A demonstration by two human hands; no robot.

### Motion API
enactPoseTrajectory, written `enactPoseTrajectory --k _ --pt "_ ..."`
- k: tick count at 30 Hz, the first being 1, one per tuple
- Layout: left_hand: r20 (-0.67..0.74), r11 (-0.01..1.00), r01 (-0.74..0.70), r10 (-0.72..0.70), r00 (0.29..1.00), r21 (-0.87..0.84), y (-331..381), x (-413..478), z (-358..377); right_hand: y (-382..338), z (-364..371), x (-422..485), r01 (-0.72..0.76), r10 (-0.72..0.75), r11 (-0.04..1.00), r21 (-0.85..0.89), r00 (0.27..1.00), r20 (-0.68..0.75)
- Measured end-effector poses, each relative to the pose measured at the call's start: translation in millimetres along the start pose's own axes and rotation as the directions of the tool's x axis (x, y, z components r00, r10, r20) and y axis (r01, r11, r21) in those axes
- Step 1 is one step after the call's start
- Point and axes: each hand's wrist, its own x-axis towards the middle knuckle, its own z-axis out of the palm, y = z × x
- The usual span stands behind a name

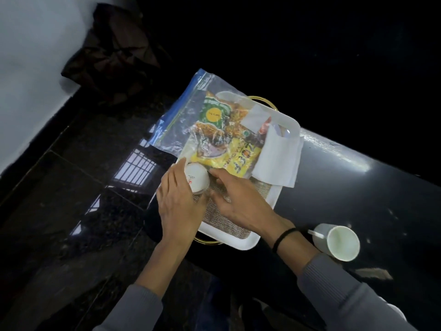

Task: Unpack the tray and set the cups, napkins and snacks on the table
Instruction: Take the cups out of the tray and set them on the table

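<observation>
Left grip [177, 199] wrapped around white cup [196, 177] over tray [248, 243]; right grip [241, 201] open beside it.

Both forearms are bare from wrist to mid-forearm, with grey ribbed-knit sleeves [338, 290] pushed up toward the elbows. A thin black band [284, 237], possibly a hair tie, circles the right wrist. The left hand [177, 204] and right hand [241, 204] wear no rings or gloves.
</observation>
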Motion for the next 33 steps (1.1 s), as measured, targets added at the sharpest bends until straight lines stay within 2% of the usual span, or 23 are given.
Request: enactPoseTrajectory --k 2,7,12,16,21,24,28,30,33 --pt "0.044 1.000 -0.017 0.017 0.999 0.006 -8 8 5 -4 9 10 0.004 -0.004 1.000 -0.013 1.000 0.020" --pt "0.070 0.972 -0.156 0.146 0.987 0.174 -21 22 10 1 14 20 -0.026 0.026 0.999 0.026 1.000 0.012" --pt "0.134 0.949 -0.229 0.203 0.970 0.218 -18 24 4 5 9 14 -0.026 0.026 0.999 0.034 1.000 -0.012" --pt "0.184 0.988 -0.127 0.110 0.977 0.087 -1 12 -5 12 -2 1 -0.043 0.045 0.997 0.066 0.998 -0.037" --pt "0.257 0.969 0.081 -0.019 0.966 -0.235 33 2 -12 30 -30 -26 -0.045 0.059 0.987 0.157 0.995 -0.083" --pt "0.322 0.897 0.186 -0.052 0.945 -0.401 57 -5 -11 46 -54 -50 -0.040 0.071 0.968 0.247 0.990 -0.119" --pt "0.406 0.757 0.261 0.006 0.914 -0.599 103 -17 -2 72 -84 -89 0.011 0.055 0.942 0.336 0.981 -0.187" --pt "0.485 0.676 0.334 0.040 0.873 -0.657 129 -28 4 84 -98 -109 0.033 0.074 0.896 0.443 0.972 -0.223" --pt "0.614 0.559 0.445 0.152 0.774 -0.699 168 -48 16 101 -117 -143 0.074 0.128 0.794 0.604 0.950 -0.284"
